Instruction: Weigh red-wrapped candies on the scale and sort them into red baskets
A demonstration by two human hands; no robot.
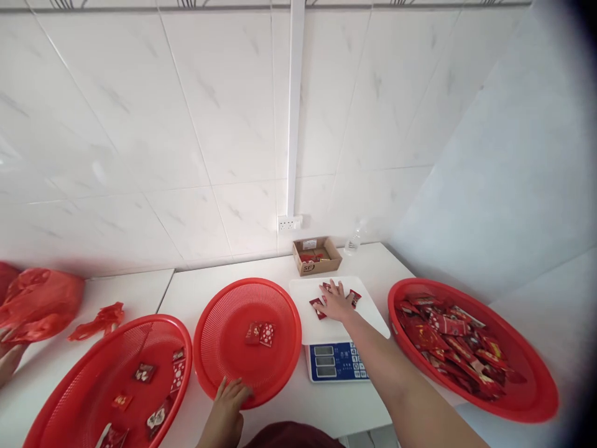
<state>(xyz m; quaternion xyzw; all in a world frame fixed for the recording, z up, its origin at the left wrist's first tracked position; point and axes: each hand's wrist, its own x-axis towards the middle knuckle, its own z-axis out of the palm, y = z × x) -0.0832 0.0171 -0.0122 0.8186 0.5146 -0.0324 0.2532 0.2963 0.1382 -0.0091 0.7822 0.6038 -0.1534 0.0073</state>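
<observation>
Red packets (318, 308) lie on the white pan (310, 328) of one scale (334, 362), at least three showing; the right hand (337, 303) rests over them, fingers spread wide, so the exact number and whether it pinches one cannot be told. Two more packets (267, 334) lie side by side in the middle basket (217, 311), whose near rim the left hand (228, 407) touches, fingers lightly bent over the edge; how firmly it grips cannot be told. There are three red baskets: the left basket (74, 367) shows at least five scattered packets, and the right basket (527, 386) has a heap too jumbled to count. One open cardboard box (317, 267), with a few red pieces inside, and one clear bottle (355, 239) stand behind the pan. At far left, another person's hand (10, 362) is beside a red plastic bag (49, 298); a crumpled red piece (99, 322) lies nearby. The right forearm crosses the pan and hides part of the scale's keypad.
</observation>
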